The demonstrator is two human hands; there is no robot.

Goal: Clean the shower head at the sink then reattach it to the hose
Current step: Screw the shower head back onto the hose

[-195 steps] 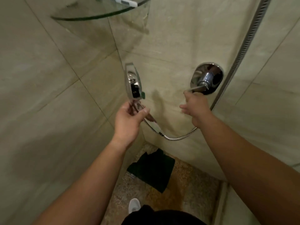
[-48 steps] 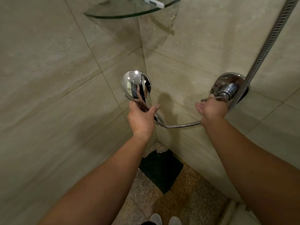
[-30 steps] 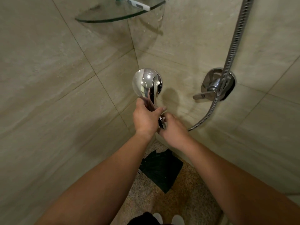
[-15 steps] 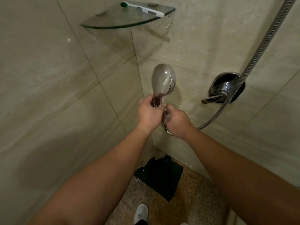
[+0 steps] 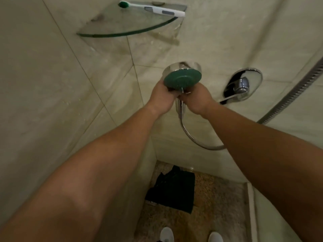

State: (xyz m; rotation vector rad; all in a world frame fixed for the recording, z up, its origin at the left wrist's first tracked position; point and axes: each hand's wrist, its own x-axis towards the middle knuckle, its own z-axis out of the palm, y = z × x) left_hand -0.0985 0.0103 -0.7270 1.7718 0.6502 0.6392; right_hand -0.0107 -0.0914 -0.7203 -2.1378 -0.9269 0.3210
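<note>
A: Looking down from the head camera, I see the shower head (image 5: 182, 79) held up in the tiled corner, between the glass shelf (image 5: 122, 33) above and the wall tap (image 5: 242, 85) to the right.

B: Which way does it point?

A: Its green face is tipped up toward me. The handle runs straight down from the disc, so the long axis is about upright, and the hose (image 5: 195, 137) curls from the handle's lower end off to the right.

B: And the fingers?

A: My left hand (image 5: 161, 98) curls round the neck just under the disc. My right hand (image 5: 196, 98) closes on the same spot from the other side. I cannot tell how the individual fingertips lie.

B: Anything else?

A: A toothbrush (image 5: 152, 9) lies on the shelf, and a dark cloth (image 5: 173, 189) lies on the floor.
</note>
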